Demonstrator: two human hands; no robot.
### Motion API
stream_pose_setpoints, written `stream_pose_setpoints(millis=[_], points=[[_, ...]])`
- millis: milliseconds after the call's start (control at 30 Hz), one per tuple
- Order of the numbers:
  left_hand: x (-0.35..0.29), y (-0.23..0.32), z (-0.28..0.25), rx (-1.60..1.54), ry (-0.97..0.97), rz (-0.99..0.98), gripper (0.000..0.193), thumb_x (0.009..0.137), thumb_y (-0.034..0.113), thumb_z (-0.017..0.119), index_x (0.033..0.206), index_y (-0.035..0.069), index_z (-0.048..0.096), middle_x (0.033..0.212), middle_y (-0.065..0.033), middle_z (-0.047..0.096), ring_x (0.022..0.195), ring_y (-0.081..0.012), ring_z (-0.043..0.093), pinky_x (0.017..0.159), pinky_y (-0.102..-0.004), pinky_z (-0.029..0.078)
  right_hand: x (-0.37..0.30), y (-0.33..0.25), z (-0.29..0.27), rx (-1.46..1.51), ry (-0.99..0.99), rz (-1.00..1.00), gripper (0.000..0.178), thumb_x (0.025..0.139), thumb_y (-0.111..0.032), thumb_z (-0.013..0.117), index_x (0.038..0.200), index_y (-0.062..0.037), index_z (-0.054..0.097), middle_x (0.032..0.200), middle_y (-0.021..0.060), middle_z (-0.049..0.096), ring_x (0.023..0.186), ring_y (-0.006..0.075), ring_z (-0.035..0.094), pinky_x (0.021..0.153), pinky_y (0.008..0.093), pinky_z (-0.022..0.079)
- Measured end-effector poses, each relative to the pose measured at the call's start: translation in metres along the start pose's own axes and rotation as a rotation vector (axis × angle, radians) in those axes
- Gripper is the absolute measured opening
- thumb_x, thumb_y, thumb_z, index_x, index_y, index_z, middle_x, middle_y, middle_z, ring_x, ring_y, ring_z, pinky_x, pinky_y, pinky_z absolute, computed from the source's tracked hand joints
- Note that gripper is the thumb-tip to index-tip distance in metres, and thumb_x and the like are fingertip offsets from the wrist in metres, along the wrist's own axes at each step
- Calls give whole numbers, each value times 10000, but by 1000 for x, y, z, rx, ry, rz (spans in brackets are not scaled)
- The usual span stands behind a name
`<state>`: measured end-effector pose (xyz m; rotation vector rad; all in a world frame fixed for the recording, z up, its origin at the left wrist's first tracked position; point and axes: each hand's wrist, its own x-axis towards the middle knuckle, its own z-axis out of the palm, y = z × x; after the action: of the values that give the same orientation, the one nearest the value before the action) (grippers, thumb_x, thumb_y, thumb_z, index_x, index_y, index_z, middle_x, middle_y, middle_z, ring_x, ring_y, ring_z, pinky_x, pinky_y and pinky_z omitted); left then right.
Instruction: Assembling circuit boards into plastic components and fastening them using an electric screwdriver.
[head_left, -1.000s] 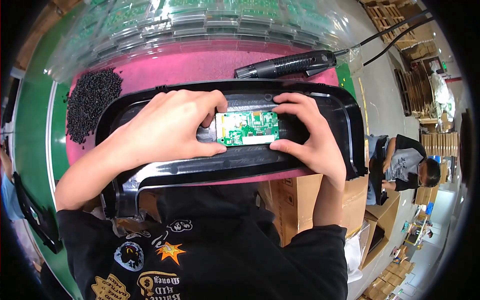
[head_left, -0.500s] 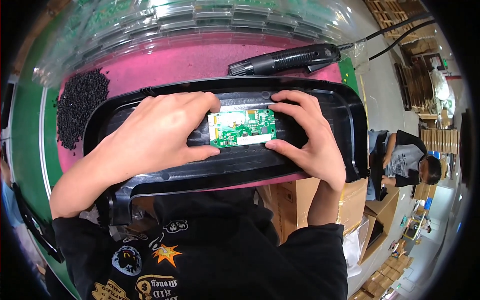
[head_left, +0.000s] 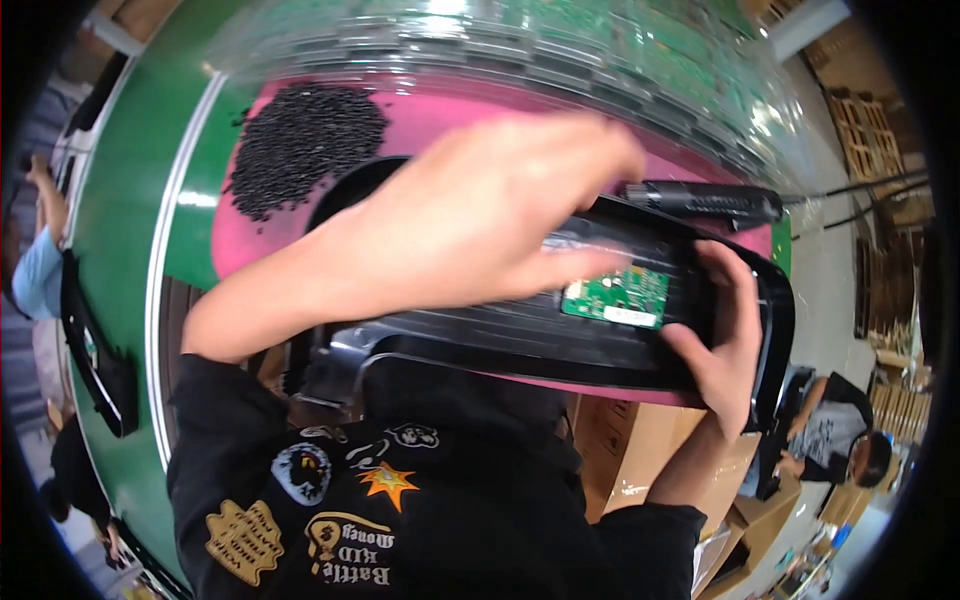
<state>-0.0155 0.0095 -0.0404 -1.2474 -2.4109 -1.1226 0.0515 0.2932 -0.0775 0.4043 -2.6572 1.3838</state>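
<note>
A black plastic housing (head_left: 480,345), long and shallow with a raised rim, lies tilted on the pink mat. Inside it, toward its right end, sits a green circuit board (head_left: 615,297) with a white strip along its lower edge. My left hand (head_left: 470,215) is above the housing, blurred, its thumb apart from the fingers and nothing seen in it; it hides part of the housing. By the board's right end is my right hand (head_left: 732,330), fingers and thumb spread, with the thumb close to the board's lower corner.
A black electric screwdriver (head_left: 710,203) with cables lies beyond the housing. Many small black screws (head_left: 300,140) are heaped on the pink mat (head_left: 235,235) at the left. Clear plastic trays (head_left: 560,60) holding green boards stand at the back. Other people sit at both sides.
My left hand has come off the board's left end and moved up and right across the housing. The right hand stays by the board. The whole view has shifted and turned.
</note>
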Motion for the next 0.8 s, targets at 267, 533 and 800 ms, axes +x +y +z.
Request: stream_pose_setpoints(millis=[267,533,800], points=[[-42,-60,-86,489,-70,-332,219,761,32,711,969,-12,657,881,-128,661,803,-244,643,733,-335,519,0,1,-49,-94,346,27,449,875,3,616,1305,-7,484,1132,64,532,919,100,490,804,207,389],[-54,-86,-74,425,-184,-454,232,691,-44,692,920,-34,659,858,-156,657,810,-290,642,727,-365,510,60,22,-102,-205,-82,396,477,934,-188,589,1392,-163,459,1156,111,584,1037,192,533,958,334,414],[-51,-85,-74,407,-57,-460,159,726,-43,661,885,-54,662,796,-178,663,748,-296,637,717,-364,500,87,-7,-41,299,427,143,569,876,-31,668,1322,-39,315,1236,157,460,1005,198,601,835,271,533]])
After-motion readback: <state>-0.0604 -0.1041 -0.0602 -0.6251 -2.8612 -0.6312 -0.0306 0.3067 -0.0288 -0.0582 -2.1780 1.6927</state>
